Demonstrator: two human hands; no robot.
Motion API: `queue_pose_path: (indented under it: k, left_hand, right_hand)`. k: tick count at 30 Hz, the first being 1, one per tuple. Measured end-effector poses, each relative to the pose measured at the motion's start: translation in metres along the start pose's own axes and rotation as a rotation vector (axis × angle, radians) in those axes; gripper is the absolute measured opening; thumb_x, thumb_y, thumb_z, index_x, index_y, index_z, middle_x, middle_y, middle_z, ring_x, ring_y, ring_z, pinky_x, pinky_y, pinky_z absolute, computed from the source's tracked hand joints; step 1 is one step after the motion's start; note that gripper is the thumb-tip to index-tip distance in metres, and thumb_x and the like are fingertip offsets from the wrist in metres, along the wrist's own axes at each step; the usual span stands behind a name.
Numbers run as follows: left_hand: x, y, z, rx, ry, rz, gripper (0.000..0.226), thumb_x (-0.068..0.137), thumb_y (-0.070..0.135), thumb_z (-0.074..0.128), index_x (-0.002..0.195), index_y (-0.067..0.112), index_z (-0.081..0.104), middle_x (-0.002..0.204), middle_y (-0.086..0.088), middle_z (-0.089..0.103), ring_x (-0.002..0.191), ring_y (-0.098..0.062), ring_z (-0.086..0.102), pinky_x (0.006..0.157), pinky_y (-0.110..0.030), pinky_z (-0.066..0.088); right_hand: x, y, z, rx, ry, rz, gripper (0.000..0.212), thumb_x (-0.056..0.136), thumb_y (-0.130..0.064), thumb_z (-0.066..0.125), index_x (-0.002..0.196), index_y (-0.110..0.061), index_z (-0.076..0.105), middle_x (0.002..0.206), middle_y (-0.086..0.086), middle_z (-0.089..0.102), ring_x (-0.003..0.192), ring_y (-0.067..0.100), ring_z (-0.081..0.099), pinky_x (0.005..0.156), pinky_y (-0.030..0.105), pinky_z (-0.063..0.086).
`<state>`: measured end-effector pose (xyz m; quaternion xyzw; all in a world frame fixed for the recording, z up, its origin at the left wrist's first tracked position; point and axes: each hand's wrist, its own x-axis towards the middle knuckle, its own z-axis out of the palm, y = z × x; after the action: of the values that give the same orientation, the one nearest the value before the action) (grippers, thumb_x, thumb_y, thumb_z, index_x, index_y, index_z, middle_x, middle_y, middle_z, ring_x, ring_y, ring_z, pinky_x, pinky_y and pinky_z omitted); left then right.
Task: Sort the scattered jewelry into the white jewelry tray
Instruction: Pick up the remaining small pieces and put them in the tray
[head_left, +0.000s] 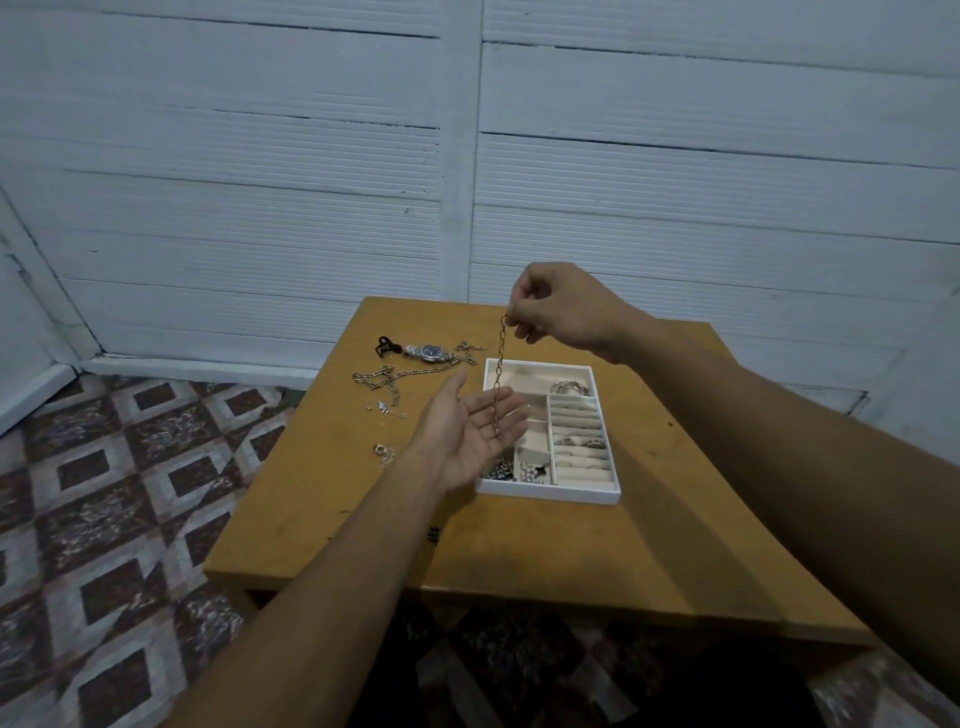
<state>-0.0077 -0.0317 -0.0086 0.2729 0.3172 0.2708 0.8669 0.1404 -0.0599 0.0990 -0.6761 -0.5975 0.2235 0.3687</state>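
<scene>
My right hand (561, 309) pinches the top end of a gold link chain (500, 364), which hangs straight down. Its lower end touches the palm of my left hand (470, 431), held flat and palm-up over the left part of the white jewelry tray (605, 494). The tray holds rings in its ring rolls, a bangle at the back, and beads and a small chain in the near compartments. On the wooden table (363, 519), left of the tray, lie a wristwatch (428, 352), a tangled chain necklace (400, 376), a black piece (385, 344) and small earrings (383, 451).
The table's front edge runs close to me, with patterned floor tiles (104, 493) to the left. A white panelled wall (467, 156) stands directly behind the table.
</scene>
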Motion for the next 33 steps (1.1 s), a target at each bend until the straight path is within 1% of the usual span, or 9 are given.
queue_pose_path:
  k: [4, 8, 11, 14, 17, 21, 24, 27, 33]
  left_hand:
    - [0.007, 0.004, 0.0, -0.126, -0.003, -0.013, 0.057, 0.1, 0.045, 0.039, 0.119, -0.006, 0.057, 0.109, -0.023, 0.068, 0.094, -0.03, 0.069, 0.075, -0.037, 0.06]
    - [0.011, 0.005, -0.003, -0.192, 0.001, -0.001, 0.057, 0.1, 0.043, 0.038, 0.121, -0.008, 0.055, 0.104, -0.024, 0.068, 0.093, -0.032, 0.068, 0.076, -0.039, 0.06]
    - [0.014, 0.007, -0.005, -0.17, 0.024, 0.019, 0.058, 0.1, 0.045, 0.039, 0.122, -0.006, 0.055, 0.1, -0.023, 0.069, 0.089, -0.029, 0.068, 0.072, -0.037, 0.06]
    - [0.019, 0.007, -0.004, -0.117, 0.046, 0.038, 0.059, 0.1, 0.046, 0.037, 0.122, -0.005, 0.055, 0.113, -0.024, 0.066, 0.096, -0.029, 0.066, 0.077, -0.037, 0.057]
    - [0.02, 0.004, -0.002, -0.075, 0.062, 0.044, 0.058, 0.1, 0.047, 0.036, 0.119, -0.003, 0.057, 0.11, -0.024, 0.067, 0.094, -0.029, 0.067, 0.078, -0.037, 0.056]
    - [0.02, 0.001, -0.002, -0.072, 0.067, 0.035, 0.058, 0.1, 0.047, 0.036, 0.117, -0.003, 0.058, 0.102, -0.021, 0.069, 0.092, -0.027, 0.065, 0.079, -0.036, 0.055]
    - [0.02, 0.0, -0.005, -0.063, 0.058, 0.024, 0.06, 0.1, 0.049, 0.035, 0.116, -0.004, 0.058, 0.099, -0.021, 0.068, 0.094, -0.027, 0.065, 0.087, -0.037, 0.054]
    - [0.02, -0.001, -0.005, -0.081, 0.042, 0.006, 0.06, 0.099, 0.049, 0.036, 0.116, -0.004, 0.059, 0.098, -0.02, 0.068, 0.095, -0.027, 0.066, 0.089, -0.038, 0.054]
    - [0.02, -0.002, -0.009, -0.065, 0.049, -0.027, 0.062, 0.099, 0.051, 0.035, 0.117, -0.004, 0.058, 0.092, -0.02, 0.072, 0.092, -0.027, 0.069, 0.081, -0.038, 0.056]
  right_hand:
    - [-0.011, 0.0, 0.009, -0.041, -0.05, -0.005, 0.007, 0.089, -0.007, 0.063, 0.093, -0.001, 0.061, 0.082, 0.01, 0.069, 0.067, 0.012, 0.065, 0.067, 0.028, 0.056]
    - [-0.025, 0.007, 0.018, -0.101, -0.116, -0.012, 0.003, 0.088, -0.007, 0.064, 0.09, -0.005, 0.063, 0.075, 0.004, 0.067, 0.062, 0.007, 0.063, 0.055, 0.015, 0.051]
    - [-0.034, 0.016, 0.023, -0.131, -0.206, 0.001, 0.003, 0.088, -0.007, 0.064, 0.09, -0.006, 0.063, 0.074, 0.0, 0.066, 0.06, 0.003, 0.061, 0.056, 0.016, 0.05]
    - [-0.038, 0.028, 0.032, -0.214, -0.247, 0.015, 0.002, 0.085, -0.01, 0.067, 0.087, -0.011, 0.066, 0.071, -0.005, 0.063, 0.061, 0.005, 0.056, 0.061, 0.024, 0.048]
    - [-0.038, 0.037, 0.038, -0.257, -0.247, 0.03, 0.003, 0.083, -0.01, 0.068, 0.086, -0.01, 0.068, 0.067, -0.006, 0.06, 0.058, 0.007, 0.053, 0.057, 0.017, 0.043]
    - [-0.03, 0.04, 0.042, -0.352, -0.231, 0.011, 0.008, 0.086, -0.014, 0.068, 0.092, -0.011, 0.071, 0.078, -0.002, 0.066, 0.067, 0.008, 0.054, 0.055, 0.012, 0.038]
    - [-0.022, 0.037, 0.046, -0.395, -0.216, -0.003, 0.012, 0.088, -0.016, 0.067, 0.097, -0.012, 0.072, 0.086, -0.001, 0.069, 0.072, 0.008, 0.058, 0.058, 0.012, 0.038]
    - [-0.013, 0.037, 0.053, -0.438, -0.203, 0.008, 0.011, 0.088, -0.015, 0.067, 0.096, -0.013, 0.074, 0.089, 0.003, 0.072, 0.074, 0.01, 0.06, 0.06, 0.015, 0.041]
    - [-0.005, 0.042, 0.065, -0.495, -0.187, 0.01, 0.007, 0.085, -0.014, 0.069, 0.09, -0.014, 0.074, 0.09, 0.005, 0.072, 0.083, 0.019, 0.065, 0.077, 0.03, 0.053]
